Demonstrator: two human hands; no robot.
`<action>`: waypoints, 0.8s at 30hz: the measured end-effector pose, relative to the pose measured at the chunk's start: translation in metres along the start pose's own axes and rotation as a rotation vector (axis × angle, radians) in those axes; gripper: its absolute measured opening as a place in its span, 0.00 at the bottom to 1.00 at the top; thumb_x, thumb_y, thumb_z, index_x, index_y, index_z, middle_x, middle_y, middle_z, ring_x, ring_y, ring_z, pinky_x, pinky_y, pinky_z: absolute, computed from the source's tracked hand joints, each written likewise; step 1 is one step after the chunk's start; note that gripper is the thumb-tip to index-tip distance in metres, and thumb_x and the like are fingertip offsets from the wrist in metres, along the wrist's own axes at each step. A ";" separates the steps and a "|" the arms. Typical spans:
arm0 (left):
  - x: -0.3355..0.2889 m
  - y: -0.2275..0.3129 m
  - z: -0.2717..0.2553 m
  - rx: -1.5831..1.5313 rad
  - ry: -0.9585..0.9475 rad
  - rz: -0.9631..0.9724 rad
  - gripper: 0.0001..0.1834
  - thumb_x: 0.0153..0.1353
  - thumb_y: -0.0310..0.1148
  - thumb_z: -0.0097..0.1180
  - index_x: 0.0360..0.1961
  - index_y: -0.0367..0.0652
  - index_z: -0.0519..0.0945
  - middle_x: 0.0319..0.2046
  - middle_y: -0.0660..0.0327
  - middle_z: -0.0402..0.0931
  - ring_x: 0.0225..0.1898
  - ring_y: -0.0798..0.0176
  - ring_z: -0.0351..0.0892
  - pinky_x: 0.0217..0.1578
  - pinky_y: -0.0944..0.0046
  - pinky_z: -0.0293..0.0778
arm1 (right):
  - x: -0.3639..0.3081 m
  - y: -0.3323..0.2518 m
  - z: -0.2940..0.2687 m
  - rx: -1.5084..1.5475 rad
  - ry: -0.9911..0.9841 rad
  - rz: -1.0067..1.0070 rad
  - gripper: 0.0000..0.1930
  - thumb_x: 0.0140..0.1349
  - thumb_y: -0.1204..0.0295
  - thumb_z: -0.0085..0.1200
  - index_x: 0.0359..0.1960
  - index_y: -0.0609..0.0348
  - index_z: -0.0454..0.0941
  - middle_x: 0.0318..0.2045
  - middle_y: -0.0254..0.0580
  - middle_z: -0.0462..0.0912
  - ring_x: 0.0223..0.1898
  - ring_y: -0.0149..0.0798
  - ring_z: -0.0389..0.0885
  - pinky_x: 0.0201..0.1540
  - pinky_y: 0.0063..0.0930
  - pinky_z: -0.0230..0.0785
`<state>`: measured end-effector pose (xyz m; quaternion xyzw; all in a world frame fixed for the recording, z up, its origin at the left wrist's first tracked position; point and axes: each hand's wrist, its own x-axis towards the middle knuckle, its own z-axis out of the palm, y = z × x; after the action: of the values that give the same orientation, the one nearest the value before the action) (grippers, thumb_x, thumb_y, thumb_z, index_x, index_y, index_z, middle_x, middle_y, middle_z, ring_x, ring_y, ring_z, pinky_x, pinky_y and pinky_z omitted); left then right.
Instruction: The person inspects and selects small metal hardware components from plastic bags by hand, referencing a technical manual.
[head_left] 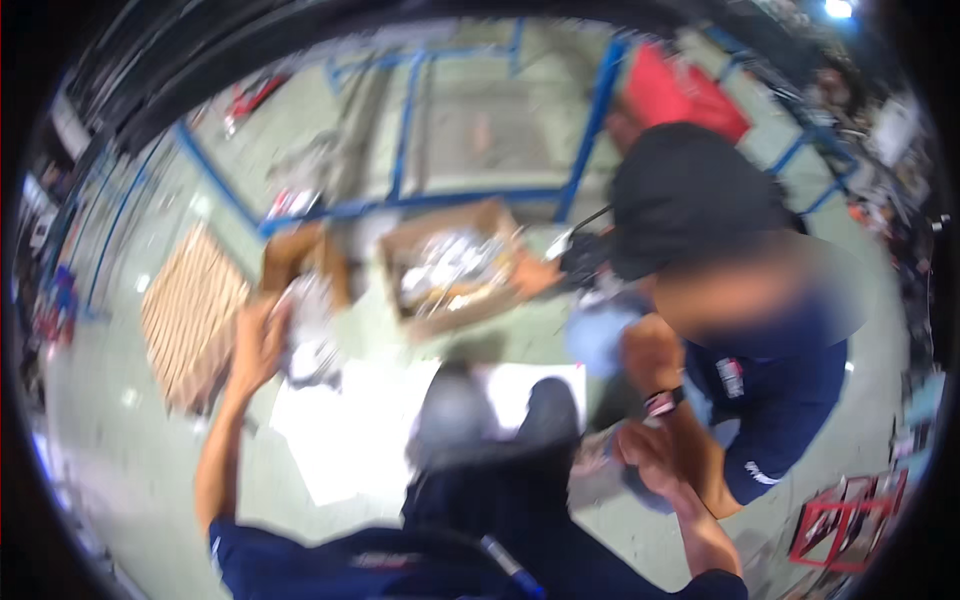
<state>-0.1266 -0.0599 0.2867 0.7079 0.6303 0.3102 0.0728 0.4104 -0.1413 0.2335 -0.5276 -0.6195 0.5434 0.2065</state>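
My left hand [258, 345] reaches forward on the left, fingers curled at the edge of a clear plastic bag [315, 335] with pale contents, blurred by motion. The bag stands beside a small open brown cardboard box [295, 255]. My right hand [648, 458] is closed low on the right, close to the other person's forearm. A blurred greyish-pink thing [594, 456] shows by its fingers; what they hold is unclear. White sheets [335, 430] lie on the floor around my shoes.
A co-worker [780, 390] in a dark cap crouches at right, one hand [535, 275] at a cardboard box [465, 318] of shiny bagged parts. Slatted tan cardboard [195, 315] lies left. A blue metal frame [480, 195] crosses ahead; a red crate [845, 525] stands lower right.
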 end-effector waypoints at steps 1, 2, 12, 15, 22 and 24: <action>0.004 0.009 0.012 -0.052 -0.084 -0.234 0.19 0.70 0.39 0.43 0.25 0.35 0.71 0.16 0.59 0.64 0.21 0.66 0.61 0.24 0.61 0.61 | 0.018 0.008 0.024 0.150 0.054 -0.044 0.13 0.67 0.63 0.48 0.30 0.60 0.73 0.27 0.35 0.73 0.31 0.30 0.71 0.37 0.25 0.65; 0.000 -0.001 0.039 -0.286 -0.039 -0.204 0.20 0.70 0.41 0.44 0.28 0.34 0.71 0.18 0.60 0.65 0.24 0.68 0.62 0.26 0.63 0.62 | 0.049 0.020 0.045 0.032 0.067 -0.246 0.13 0.66 0.65 0.48 0.31 0.63 0.74 0.30 0.39 0.74 0.33 0.33 0.73 0.40 0.26 0.66; -0.038 -0.022 0.162 -0.662 -0.447 -0.322 0.22 0.71 0.44 0.44 0.37 0.34 0.80 0.25 0.63 0.79 0.30 0.75 0.70 0.35 0.69 0.69 | 0.239 0.149 0.147 0.333 0.290 0.614 0.32 0.67 0.52 0.46 0.68 0.51 0.53 0.60 0.43 0.67 0.59 0.43 0.69 0.50 0.41 0.70; -0.046 -0.014 0.179 -0.725 -0.562 -0.342 0.22 0.70 0.44 0.45 0.37 0.35 0.81 0.26 0.65 0.79 0.31 0.75 0.70 0.35 0.69 0.69 | 0.202 0.091 0.173 0.608 -0.094 0.058 0.36 0.66 0.51 0.48 0.70 0.48 0.49 0.61 0.41 0.66 0.61 0.40 0.66 0.51 0.43 0.71; -0.104 0.005 0.236 -1.403 -0.500 -0.615 0.30 0.61 0.44 0.59 0.60 0.39 0.69 0.48 0.59 0.75 0.45 0.68 0.75 0.46 0.68 0.72 | 0.145 0.079 0.206 0.669 -0.093 0.085 0.23 0.57 0.78 0.62 0.54 0.63 0.69 0.45 0.40 0.78 0.42 0.32 0.80 0.37 0.29 0.81; -0.157 0.006 0.246 -1.458 -0.662 -0.695 0.34 0.57 0.38 0.64 0.62 0.40 0.65 0.50 0.59 0.75 0.47 0.66 0.75 0.49 0.65 0.72 | 0.114 0.091 0.207 0.774 -0.067 0.084 0.20 0.61 0.77 0.56 0.55 0.63 0.68 0.47 0.41 0.77 0.45 0.32 0.78 0.43 0.33 0.80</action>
<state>0.0074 -0.1376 0.0390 0.3064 0.4013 0.3747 0.7776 0.2371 -0.1494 0.0490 -0.4175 -0.3529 0.7619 0.3473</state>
